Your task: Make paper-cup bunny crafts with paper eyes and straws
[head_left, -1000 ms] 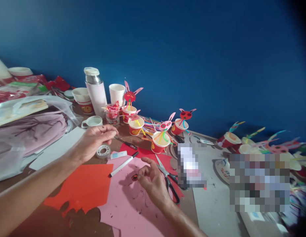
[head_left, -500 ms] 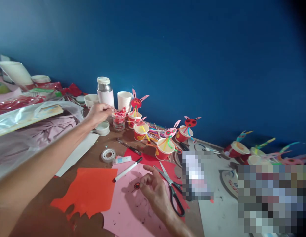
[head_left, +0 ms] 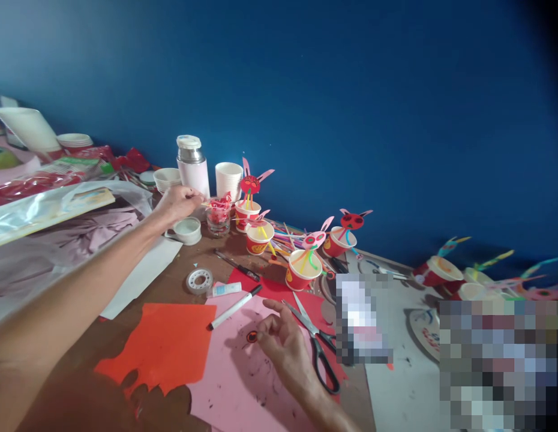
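Note:
My left hand (head_left: 179, 201) reaches far over the table, fingers pinched on a thin stick beside a small glass (head_left: 217, 218) stuffed with red bits. Just behind it stands a white flask (head_left: 193, 169). My right hand (head_left: 283, 341) rests on pink paper (head_left: 243, 384), fingers curled, pinching a small red-and-black paper disc (head_left: 251, 336). Scissors (head_left: 315, 342) lie right of that hand; a white marker (head_left: 234, 306) lies to its left.
Orange paper (head_left: 164, 345), a tape roll (head_left: 199, 279) and a glue tube (head_left: 223, 290) lie nearby. Red paper cups with rabbit faces (head_left: 302, 269) and a stack of white cups (head_left: 228, 180) crowd the back. Plastic-wrapped sheets (head_left: 49, 207) fill the left; blurred items sit at the right.
My left hand has stretched from near the tape roll out to the glass by the flask. My right hand stays on the pink paper with the disc. The view shifted slightly.

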`<state>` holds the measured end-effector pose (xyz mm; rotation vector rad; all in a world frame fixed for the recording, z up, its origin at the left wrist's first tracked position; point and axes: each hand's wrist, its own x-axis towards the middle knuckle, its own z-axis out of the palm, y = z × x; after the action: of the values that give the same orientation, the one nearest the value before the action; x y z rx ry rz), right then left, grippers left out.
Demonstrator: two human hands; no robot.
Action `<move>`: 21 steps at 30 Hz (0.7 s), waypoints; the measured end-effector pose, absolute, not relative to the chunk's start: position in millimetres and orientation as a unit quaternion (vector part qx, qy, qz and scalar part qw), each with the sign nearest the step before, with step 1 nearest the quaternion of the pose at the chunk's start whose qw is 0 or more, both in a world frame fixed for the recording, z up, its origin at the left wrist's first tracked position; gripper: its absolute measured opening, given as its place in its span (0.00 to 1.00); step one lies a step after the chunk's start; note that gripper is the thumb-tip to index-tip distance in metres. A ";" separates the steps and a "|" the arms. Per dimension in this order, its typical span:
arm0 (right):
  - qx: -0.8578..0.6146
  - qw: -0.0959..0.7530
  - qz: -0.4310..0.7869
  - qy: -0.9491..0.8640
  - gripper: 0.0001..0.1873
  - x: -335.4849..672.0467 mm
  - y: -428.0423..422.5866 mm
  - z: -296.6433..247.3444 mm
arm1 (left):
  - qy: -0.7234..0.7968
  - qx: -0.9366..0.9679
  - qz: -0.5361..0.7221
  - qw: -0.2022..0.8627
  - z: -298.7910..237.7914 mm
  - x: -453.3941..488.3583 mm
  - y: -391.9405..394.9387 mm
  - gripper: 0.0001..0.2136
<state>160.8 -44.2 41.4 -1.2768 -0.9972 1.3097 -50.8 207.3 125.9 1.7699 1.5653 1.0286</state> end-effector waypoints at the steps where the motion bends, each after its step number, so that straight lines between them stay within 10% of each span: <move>1: -0.532 0.503 0.541 -0.414 0.21 161.0 -44.3 41.4 | 0.586 0.660 0.383 0.272 124.5 -51.8 208.0 0.08; 21: -0.540 0.495 0.538 -0.417 0.20 160.8 -46.8 44.2 | 0.590 0.676 0.363 0.251 124.7 -43.9 206.2 0.09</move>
<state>160.8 -46.8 44.2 -1.3086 -1.0114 1.3039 -43.9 206.2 124.7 1.8385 1.6053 0.9882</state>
